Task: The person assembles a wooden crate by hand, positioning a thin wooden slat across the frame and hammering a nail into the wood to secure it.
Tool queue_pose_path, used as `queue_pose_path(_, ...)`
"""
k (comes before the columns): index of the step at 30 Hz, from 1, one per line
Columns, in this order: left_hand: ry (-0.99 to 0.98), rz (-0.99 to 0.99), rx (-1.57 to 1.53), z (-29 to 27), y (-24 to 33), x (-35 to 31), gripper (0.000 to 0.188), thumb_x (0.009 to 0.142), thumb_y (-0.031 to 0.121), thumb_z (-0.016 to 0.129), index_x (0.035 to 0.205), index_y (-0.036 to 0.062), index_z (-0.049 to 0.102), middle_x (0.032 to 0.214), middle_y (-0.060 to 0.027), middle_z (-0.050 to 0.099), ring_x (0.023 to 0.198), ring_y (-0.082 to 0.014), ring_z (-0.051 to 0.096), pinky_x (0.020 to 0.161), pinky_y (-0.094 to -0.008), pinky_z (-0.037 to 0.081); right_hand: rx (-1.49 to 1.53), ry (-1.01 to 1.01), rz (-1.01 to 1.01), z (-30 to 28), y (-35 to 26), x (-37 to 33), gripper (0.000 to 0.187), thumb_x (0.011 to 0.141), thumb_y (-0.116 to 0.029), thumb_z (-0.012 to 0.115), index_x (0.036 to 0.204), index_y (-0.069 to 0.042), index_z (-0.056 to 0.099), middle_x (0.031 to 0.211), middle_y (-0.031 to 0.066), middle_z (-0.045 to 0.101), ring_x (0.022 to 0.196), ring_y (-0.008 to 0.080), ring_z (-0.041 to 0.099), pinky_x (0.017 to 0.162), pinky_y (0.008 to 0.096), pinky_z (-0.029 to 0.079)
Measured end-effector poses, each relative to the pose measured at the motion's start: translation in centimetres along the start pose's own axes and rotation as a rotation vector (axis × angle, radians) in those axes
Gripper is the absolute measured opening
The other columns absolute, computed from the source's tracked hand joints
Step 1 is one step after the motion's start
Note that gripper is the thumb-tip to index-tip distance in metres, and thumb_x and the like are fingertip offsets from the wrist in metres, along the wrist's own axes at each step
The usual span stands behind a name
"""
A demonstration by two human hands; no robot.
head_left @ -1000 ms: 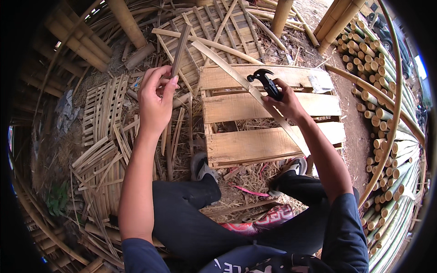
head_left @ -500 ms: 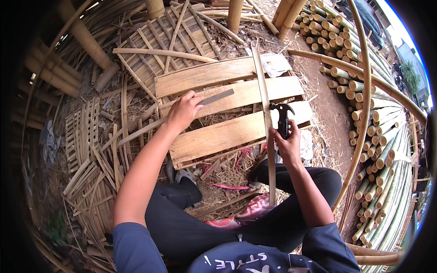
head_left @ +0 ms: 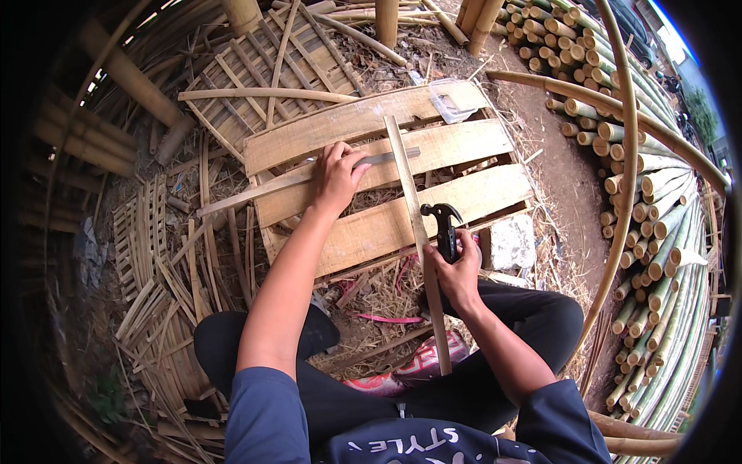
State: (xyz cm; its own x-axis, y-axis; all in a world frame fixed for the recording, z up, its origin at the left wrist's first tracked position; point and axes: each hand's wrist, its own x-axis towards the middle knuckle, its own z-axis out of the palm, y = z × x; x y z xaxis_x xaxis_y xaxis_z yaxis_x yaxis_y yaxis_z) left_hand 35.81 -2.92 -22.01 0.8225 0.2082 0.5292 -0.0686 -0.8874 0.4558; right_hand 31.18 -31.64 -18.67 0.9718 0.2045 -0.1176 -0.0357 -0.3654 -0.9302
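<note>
My left hand point(head_left: 338, 179) is closed over a long bamboo strip point(head_left: 259, 191), low over the slatted wooden platform. The strip's right end crosses beneath a second bamboo strip point(head_left: 408, 182), which runs from the platform back toward my lap. My right hand point(head_left: 456, 271) holds this second strip together with a small black claw hammer point(head_left: 446, 230). The hammer stands head up, its claw pointing right. Whether the crossed strips touch is hard to tell. Pale, rough planks point(head_left: 371, 243) with gaps between them make up the platform.
A clear plastic container point(head_left: 452, 110) lies on the far plank. A whitish block point(head_left: 512, 243) sits by the platform's right corner. Bamboo poles point(head_left: 657, 232) are stacked at right, with a curved pole point(head_left: 623, 178) in front. Bamboo slats point(head_left: 158, 309) are heaped left; a lattice panel point(head_left: 270, 66) lies beyond.
My left hand has moved right with its strip, sliding the end under the other strip. My right hand has shifted left with the hammer and the second strip.
</note>
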Motion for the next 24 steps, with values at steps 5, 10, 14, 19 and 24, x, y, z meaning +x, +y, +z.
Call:
queue_pose_path(5, 0.004, -0.024, -0.018, 0.3, 0.3, 0.1, 0.024, 0.081, 0.017, 0.080, 0.102, 0.0075, 0.073, 0.098, -0.0083, 0.064, 0.098, -0.0299, 0.059, 0.087, -0.0403, 0.048, -0.038, -0.028, 0.050, 0.2, 1.7, -0.5, 0.033, 0.085, -0.013, 0.081, 0.101, -0.004, 0.054, 0.077, 0.0000, 0.059, 0.064, 0.0066, 0.055, 0.056, 0.0243, 0.044)
queue_pose_path(10, 0.043, -0.029, -0.035, 0.6, 0.0, -0.1, 0.023, 0.081, 0.017, 0.079, 0.100, 0.0070, 0.071, 0.097, -0.0085, 0.063, 0.098, -0.0302, 0.058, 0.087, -0.0404, 0.047, -0.036, -0.035, 0.065, 0.2, 1.9, -0.7, 0.034, 0.085, -0.013, 0.081, 0.103, -0.004, 0.054, 0.079, 0.0005, 0.060, 0.066, 0.0070, 0.055, 0.057, 0.0246, 0.045)
queue_pose_path(14, 0.031, -0.040, -0.033, 0.6, -0.3, 0.0, 0.025, 0.080, 0.018, 0.080, 0.101, 0.0073, 0.071, 0.096, -0.0082, 0.063, 0.099, -0.0299, 0.057, 0.088, -0.0406, 0.046, -0.035, 0.002, 0.038, -0.1, 1.6, -0.8, 0.032, 0.084, -0.015, 0.080, 0.101, -0.003, 0.055, 0.076, 0.0034, 0.065, 0.066, 0.0077, 0.057, 0.060, 0.0269, 0.047)
queue_pose_path(19, 0.039, -0.019, -0.096, 0.8, -0.8, 0.2, 0.021, 0.080, 0.016, 0.079, 0.098, 0.0077, 0.071, 0.095, -0.0085, 0.062, 0.098, -0.0304, 0.056, 0.087, -0.0414, 0.045, 0.075, -0.034, 0.101, -0.3, 2.7, -0.9, 0.032, 0.086, -0.011, 0.080, 0.105, -0.006, 0.054, 0.075, -0.0025, 0.059, 0.061, 0.0049, 0.052, 0.051, 0.0221, 0.040)
queue_pose_path(24, 0.033, 0.004, -0.083, 0.5, -1.2, 0.5, 0.018, 0.079, 0.011, 0.079, 0.096, 0.0073, 0.071, 0.093, -0.0087, 0.064, 0.094, -0.0304, 0.060, 0.084, -0.0408, 0.048, 0.096, -0.073, 0.212, -0.5, 2.4, -0.9, 0.032, 0.085, -0.015, 0.081, 0.102, -0.003, 0.057, 0.082, 0.0030, 0.067, 0.071, 0.0085, 0.061, 0.065, 0.0262, 0.050)
